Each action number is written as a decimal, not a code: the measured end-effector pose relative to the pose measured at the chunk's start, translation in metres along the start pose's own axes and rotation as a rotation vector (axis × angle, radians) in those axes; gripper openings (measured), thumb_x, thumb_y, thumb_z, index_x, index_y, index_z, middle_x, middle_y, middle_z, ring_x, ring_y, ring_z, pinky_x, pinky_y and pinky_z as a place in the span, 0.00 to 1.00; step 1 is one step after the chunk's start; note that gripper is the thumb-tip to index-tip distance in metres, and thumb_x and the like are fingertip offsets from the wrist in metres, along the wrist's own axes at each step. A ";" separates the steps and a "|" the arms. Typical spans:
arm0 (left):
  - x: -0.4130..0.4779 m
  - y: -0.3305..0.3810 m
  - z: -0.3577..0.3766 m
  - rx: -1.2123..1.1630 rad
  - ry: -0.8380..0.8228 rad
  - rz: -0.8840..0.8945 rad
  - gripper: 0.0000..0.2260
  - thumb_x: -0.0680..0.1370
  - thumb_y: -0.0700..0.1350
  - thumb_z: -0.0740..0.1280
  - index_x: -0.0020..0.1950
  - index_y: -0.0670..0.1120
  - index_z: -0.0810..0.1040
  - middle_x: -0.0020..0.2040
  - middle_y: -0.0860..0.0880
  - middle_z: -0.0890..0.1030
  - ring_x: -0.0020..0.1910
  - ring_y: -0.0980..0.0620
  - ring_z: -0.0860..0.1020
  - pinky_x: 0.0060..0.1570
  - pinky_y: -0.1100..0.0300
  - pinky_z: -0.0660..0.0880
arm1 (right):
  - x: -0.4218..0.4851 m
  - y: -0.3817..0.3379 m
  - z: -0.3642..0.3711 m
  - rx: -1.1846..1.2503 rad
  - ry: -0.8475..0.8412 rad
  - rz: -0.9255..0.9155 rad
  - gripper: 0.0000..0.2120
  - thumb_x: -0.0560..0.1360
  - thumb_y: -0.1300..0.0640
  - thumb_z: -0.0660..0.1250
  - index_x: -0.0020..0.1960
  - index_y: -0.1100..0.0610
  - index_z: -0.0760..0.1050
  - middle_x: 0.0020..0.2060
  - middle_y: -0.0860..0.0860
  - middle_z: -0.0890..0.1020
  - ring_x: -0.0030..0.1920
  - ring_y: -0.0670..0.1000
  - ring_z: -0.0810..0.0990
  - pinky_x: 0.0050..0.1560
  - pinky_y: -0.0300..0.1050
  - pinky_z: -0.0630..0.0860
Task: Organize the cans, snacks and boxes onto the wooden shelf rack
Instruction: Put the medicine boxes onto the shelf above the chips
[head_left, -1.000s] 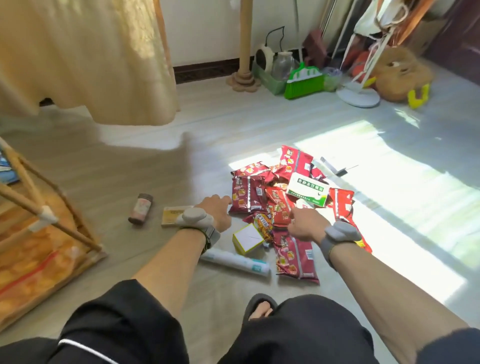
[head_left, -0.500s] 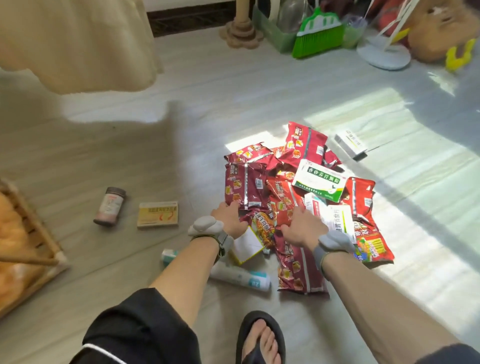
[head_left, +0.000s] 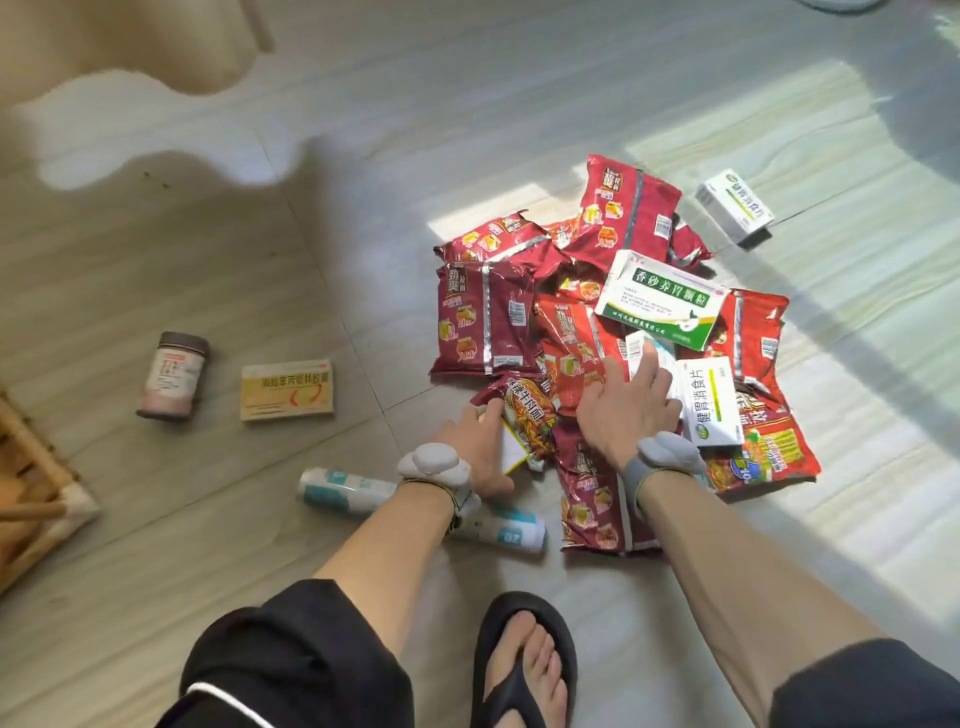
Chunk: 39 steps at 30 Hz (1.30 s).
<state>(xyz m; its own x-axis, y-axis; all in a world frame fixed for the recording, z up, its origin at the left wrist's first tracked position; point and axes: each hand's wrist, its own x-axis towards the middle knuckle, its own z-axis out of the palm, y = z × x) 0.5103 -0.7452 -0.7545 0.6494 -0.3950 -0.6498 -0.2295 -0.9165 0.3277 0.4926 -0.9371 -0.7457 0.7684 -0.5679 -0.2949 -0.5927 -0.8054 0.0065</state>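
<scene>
— While both hands are down on the floor (head_left: 322, 249), what do they hold?
— The left hand (head_left: 475, 452) grips a small white box (head_left: 512, 448) at the heap's seven o'clock edge. The right hand (head_left: 628, 405) lies flat, fingers spread, on the red snack packets (head_left: 485, 317).
— Other boxes?
— A green-and-white box (head_left: 660, 306) tops the heap. A yellow box (head_left: 285, 389) and a jar (head_left: 174, 376) lie apart at nine o'clock, with the wooden shelf rack (head_left: 41, 493) farther out at eight.

Left hand (head_left: 470, 452) perhaps around small box (head_left: 514, 451), right hand (head_left: 628, 410) on snack packets (head_left: 485, 317)
</scene>
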 end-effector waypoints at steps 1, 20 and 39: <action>0.001 -0.002 -0.002 -0.025 -0.007 0.001 0.35 0.62 0.55 0.73 0.63 0.54 0.58 0.60 0.45 0.72 0.50 0.39 0.77 0.49 0.45 0.79 | 0.002 0.002 0.000 -0.002 0.005 0.023 0.21 0.77 0.51 0.58 0.70 0.47 0.68 0.80 0.54 0.52 0.76 0.59 0.55 0.70 0.60 0.61; -0.030 -0.021 -0.039 -0.488 0.163 -0.178 0.46 0.64 0.53 0.77 0.75 0.48 0.54 0.57 0.46 0.76 0.53 0.45 0.78 0.55 0.48 0.78 | 0.006 0.025 -0.031 0.005 -0.047 0.134 0.29 0.76 0.59 0.68 0.70 0.60 0.56 0.50 0.61 0.81 0.47 0.63 0.81 0.41 0.51 0.70; -0.050 0.009 -0.081 -0.543 0.253 -0.078 0.40 0.65 0.59 0.78 0.68 0.46 0.62 0.54 0.50 0.75 0.51 0.49 0.77 0.42 0.57 0.75 | 0.038 0.030 -0.079 0.181 -0.037 -0.131 0.19 0.73 0.48 0.68 0.62 0.52 0.76 0.64 0.56 0.73 0.65 0.60 0.69 0.61 0.52 0.71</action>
<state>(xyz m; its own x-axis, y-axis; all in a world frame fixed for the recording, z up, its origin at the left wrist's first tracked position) 0.5347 -0.7283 -0.6640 0.8169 -0.2399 -0.5246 0.1849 -0.7525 0.6321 0.5234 -0.9960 -0.6808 0.8343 -0.4513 -0.3168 -0.5248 -0.8262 -0.2051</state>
